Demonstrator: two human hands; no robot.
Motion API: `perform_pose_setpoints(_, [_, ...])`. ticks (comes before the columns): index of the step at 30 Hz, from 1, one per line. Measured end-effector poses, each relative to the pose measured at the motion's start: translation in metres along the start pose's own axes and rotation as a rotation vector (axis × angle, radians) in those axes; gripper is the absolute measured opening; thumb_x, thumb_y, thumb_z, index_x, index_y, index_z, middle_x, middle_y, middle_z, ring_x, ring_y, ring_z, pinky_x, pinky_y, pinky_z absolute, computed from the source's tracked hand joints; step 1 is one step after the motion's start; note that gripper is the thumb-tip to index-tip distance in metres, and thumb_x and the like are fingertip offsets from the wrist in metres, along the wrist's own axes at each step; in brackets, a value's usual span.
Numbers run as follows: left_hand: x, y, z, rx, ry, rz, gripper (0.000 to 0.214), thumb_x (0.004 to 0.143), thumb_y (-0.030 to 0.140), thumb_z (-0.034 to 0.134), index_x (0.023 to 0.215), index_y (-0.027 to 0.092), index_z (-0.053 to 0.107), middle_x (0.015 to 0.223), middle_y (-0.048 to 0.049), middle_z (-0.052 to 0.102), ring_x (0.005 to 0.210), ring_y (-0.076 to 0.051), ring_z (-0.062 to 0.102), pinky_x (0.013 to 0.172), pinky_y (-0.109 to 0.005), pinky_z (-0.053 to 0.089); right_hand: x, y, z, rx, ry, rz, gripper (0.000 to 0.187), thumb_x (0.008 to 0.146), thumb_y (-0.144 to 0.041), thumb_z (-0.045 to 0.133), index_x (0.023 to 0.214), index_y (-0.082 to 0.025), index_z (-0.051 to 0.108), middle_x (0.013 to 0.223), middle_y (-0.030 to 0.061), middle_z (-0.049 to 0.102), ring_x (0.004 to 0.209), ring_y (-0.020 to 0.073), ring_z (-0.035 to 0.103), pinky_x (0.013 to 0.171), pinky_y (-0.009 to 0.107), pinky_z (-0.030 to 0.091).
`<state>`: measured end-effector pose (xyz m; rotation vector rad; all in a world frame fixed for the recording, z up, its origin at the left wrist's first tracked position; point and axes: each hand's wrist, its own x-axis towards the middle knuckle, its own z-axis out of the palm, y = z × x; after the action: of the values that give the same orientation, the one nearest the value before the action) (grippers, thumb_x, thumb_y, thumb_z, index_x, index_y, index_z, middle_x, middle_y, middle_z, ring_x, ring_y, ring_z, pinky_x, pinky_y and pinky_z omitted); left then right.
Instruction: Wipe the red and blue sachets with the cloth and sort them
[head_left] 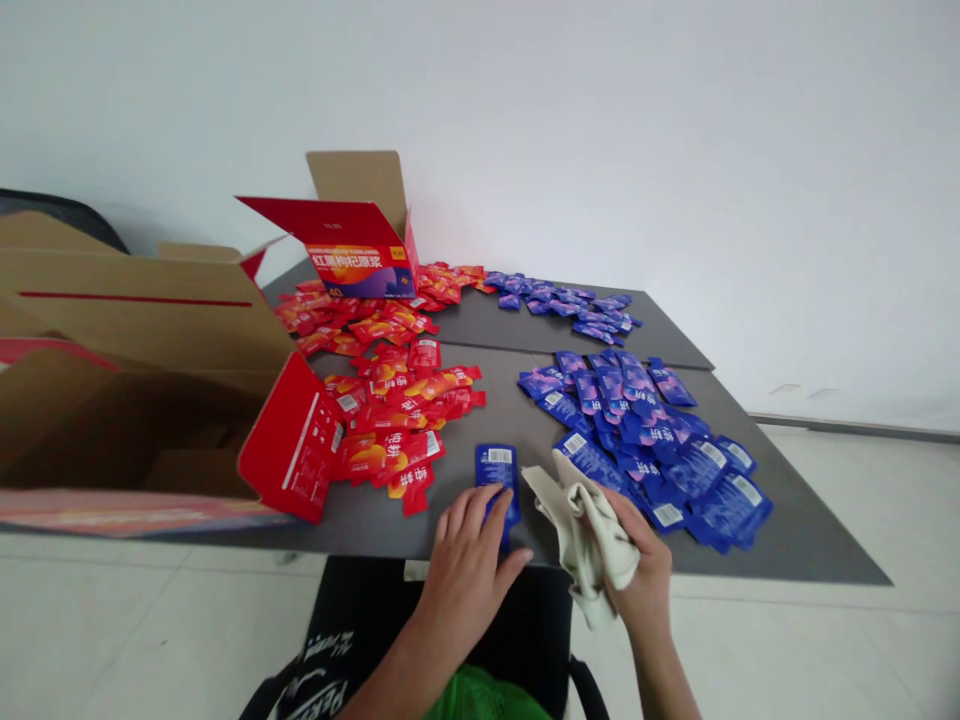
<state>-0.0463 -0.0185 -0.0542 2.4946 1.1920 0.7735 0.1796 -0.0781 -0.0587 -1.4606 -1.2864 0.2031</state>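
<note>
Near the table's front edge, a blue sachet [497,470] lies flat with its barcode end facing away from me. My left hand [466,548] rests over its near part, fingers stretched out and thumb apart, the index fingertip touching the sachet. A crumpled off-white cloth [592,540] is gripped in my right hand [645,562], just right of that sachet. Beyond the cloth spreads a pile of blue sachets [637,420]. On the left side is a pile of red sachets [397,400].
A large open carton [292,440] stands at the left front, its flaps up. Behind it sits an open red box [360,265] among more red sachets [315,315]. More blue sachets [570,302] lie at the back of the grey table [795,530], near a white wall.
</note>
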Motion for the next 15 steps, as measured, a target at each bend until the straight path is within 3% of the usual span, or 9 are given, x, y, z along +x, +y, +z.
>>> perform_pose_setpoints(3, [-0.006, 0.001, 0.007, 0.084, -0.047, 0.054, 0.069, 0.092, 0.039, 0.075, 0.152, 0.02, 0.047, 0.158, -0.0134, 0.048, 0.143, -0.036, 0.044, 0.113, -0.054, 0.044, -0.009, 0.014, -0.004, 0.037, 0.006, 0.015, 0.031, 0.09, -0.025, 0.073, 0.121, -0.028, 0.077, 0.119, 0.0083, 0.078, 0.108, 0.0282, 0.074, 0.094, 0.04, 0.06])
perform_pose_setpoints(7, [-0.015, -0.007, 0.01, 0.147, -0.1, 0.118, 0.087, 0.087, 0.027, 0.079, 0.16, 0.021, 0.034, 0.163, -0.0119, 0.043, 0.148, -0.034, 0.041, 0.114, -0.052, 0.047, -0.005, 0.011, -0.009, 0.095, -0.06, -0.006, 0.03, 0.09, -0.026, 0.073, 0.119, -0.03, 0.078, 0.116, 0.0077, 0.079, 0.104, 0.0268, 0.076, 0.089, 0.036, 0.063])
perform_pose_setpoints(10, [-0.013, -0.019, 0.008, 0.133, -0.117, 0.126, 0.075, 0.089, 0.023, 0.077, 0.156, 0.026, 0.043, 0.156, -0.009, 0.053, 0.139, -0.03, 0.053, 0.111, -0.048, 0.051, 0.0, 0.004, -0.013, 0.14, -0.132, -0.047, 0.031, 0.09, -0.028, 0.073, 0.12, -0.03, 0.078, 0.115, 0.0086, 0.079, 0.104, 0.0277, 0.076, 0.088, 0.035, 0.064])
perform_pose_setpoints(15, [0.005, -0.032, 0.0, 0.063, -0.176, 0.155, 0.066, 0.076, 0.038, 0.09, 0.136, 0.028, 0.065, 0.14, -0.0084, 0.067, 0.124, -0.031, 0.064, 0.104, -0.046, 0.056, 0.004, -0.002, -0.017, 0.144, -0.186, -0.069, 0.029, 0.089, -0.031, 0.073, 0.118, -0.03, 0.08, 0.11, 0.0101, 0.08, 0.102, 0.0304, 0.077, 0.085, 0.039, 0.065])
